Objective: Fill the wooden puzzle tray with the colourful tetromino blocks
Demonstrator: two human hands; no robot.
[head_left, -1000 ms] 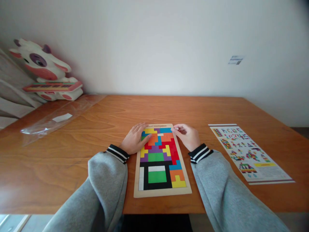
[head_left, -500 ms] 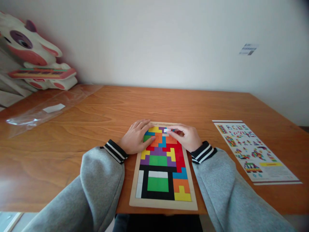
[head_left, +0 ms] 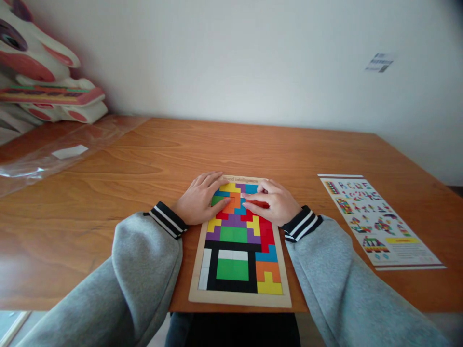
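The wooden block puzzle board [head_left: 195, 289] lies flat on the table in front of me, its frame filled with flat coloured pieces. Spread over its upper left edge is my left hand [head_left: 200, 198], open, with the thumb resting on an orange piece [head_left: 235, 198]. My right hand [head_left: 277, 201] reaches over the upper right of the board, thumb and index finger apart. A small part of a white piece [head_left: 242, 195] shows at the index fingertip, down at the board's surface; the rest is hidden under the fingers. Lower down are a green piece [head_left: 233, 268] and black pieces [head_left: 235, 286].
A printed pattern sheet [head_left: 376, 221] lies to the right on the wooden table [head_left: 144, 154]. At the left are a clear plastic bag [head_left: 32, 171] and a cow-shaped toy keyboard [head_left: 54, 91]. A white wall with a label [head_left: 379, 63] stands behind.
My right hand has lowered the white piece from its pinch onto the board, and its thumb and index finger have parted. My left hand stays on the board. The view has shifted slightly.
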